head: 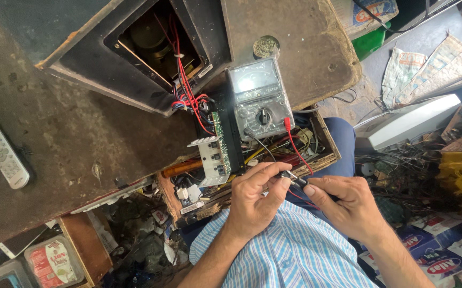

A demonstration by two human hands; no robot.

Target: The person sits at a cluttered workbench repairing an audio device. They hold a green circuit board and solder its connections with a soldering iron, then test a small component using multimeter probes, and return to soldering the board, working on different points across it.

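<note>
- Black and slim, the probe tip [294,179] sits between your two hands, just above your striped shirt [289,250].
- Your left hand [255,194] has its thumb and forefinger closed tight on the near end of that probe; the other fingers curl loosely underneath.
- Your right hand [348,201] pinches the probe's other end, fingers folded in, with the red lead [296,151] running out from the grip.
- That red lead climbs to the analogue multimeter [260,98], which lies tilted on the edge of the open wooden drawer [331,145].
- Just left of the meter a green circuit board [219,140] with a white heat sink [211,160] stands on edge, its red wires [184,80] leading into the dark open cabinet [135,50].
- Well apart on the worn table lies a white remote control [4,154].
</note>
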